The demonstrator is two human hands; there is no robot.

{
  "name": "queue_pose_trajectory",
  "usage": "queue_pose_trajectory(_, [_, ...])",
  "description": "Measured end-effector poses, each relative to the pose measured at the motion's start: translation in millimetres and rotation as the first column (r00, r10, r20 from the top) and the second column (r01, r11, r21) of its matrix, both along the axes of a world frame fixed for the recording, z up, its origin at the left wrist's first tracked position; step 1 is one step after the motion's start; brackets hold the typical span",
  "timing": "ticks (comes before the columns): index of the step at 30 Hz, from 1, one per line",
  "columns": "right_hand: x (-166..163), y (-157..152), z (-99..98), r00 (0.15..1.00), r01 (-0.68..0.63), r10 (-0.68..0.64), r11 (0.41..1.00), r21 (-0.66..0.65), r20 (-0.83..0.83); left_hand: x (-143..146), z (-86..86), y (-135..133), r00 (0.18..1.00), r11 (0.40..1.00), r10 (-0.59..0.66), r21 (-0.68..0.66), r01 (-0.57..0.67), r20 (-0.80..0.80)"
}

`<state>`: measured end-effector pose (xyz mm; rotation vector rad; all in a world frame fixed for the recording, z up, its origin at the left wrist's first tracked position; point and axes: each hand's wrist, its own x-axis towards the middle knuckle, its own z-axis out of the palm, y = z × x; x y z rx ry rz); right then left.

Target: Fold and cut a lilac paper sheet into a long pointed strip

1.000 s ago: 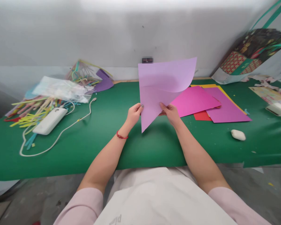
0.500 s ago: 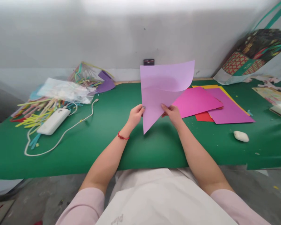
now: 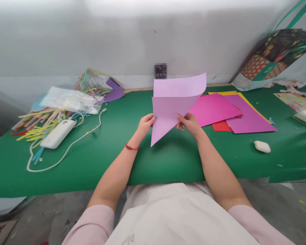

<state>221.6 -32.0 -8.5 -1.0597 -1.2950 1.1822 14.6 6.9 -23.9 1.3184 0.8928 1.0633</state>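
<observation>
1. My left hand (image 3: pixel 145 125) pinches the lilac sheet (image 3: pixel 165 112) at its left edge, thumb on the near face; I judge that this steadies that side.
2. My right hand (image 3: pixel 191 124) is closed on the same sheet's slanting lower edge, thumb in front and fingers curled beneath. Gripping from two sides probably keeps such limp paper from flopping.
3. The sheet is thus between my hands and rises beyond them. Its pointed lower corner hangs just below and to the right of my left hand, over the counter (image 3: pixel 165 166). A paler part stands above the nearer layer; I cannot tell whether that line is a crease or a curl.
4. Just beyond my right hand, on its right, lies a pink sheet (image 3: pixel 215 109), overlapping a purple sheet (image 3: pixel 247 119), with a red sheet (image 3: pixel 221 126) and a yellow sheet (image 3: pixel 223 93) showing from underneath. They seem piled there to be within easy reach.
5. Well to the right of that hand sits a small white case (image 3: pixel 262 146).
6. Well to the left of my left hand lie a white power bank (image 3: pixel 58 134), its looping cable (image 3: pixel 66 153) and colored strips (image 3: pixel 34 131), perhaps put aside to give my hands room.
</observation>
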Motion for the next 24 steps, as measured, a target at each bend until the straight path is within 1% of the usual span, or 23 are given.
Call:
queue_pose_trajectory(5, [-2.4, 2.3, -2.7, 0.999, 0.033, -0.033, 0.999, -0.008, -0.023, 1.7, 0.3, -2.0, 1.000, 1.000, 0.013, 0.021, -0.013, 0.001])
queue_pose_trajectory(11, [-1.2, 2.6, -2.9, 0.997, 0.030, -0.032, 0.999, -0.029, -0.068, 2.2, 2.6, -4.0, 1.000, 1.000, 0.012, 0.022, -0.011, -0.013])
queue_pose_trajectory(16, [1.4, 2.5, -2.4, 0.995, 0.054, -0.054, 0.999, -0.006, -0.078, 1.4, 2.3, -3.8, 1.000, 1.000, 0.005, 0.030, -0.004, -0.024])
queue_pose_trajectory(24, [0.8, 4.5, -4.2, 0.992, 0.125, -0.123, 0.991, 0.043, -0.039, 2.8, 2.1, -3.7, 0.999, 1.000, -0.016, 0.021, 0.017, -0.038])
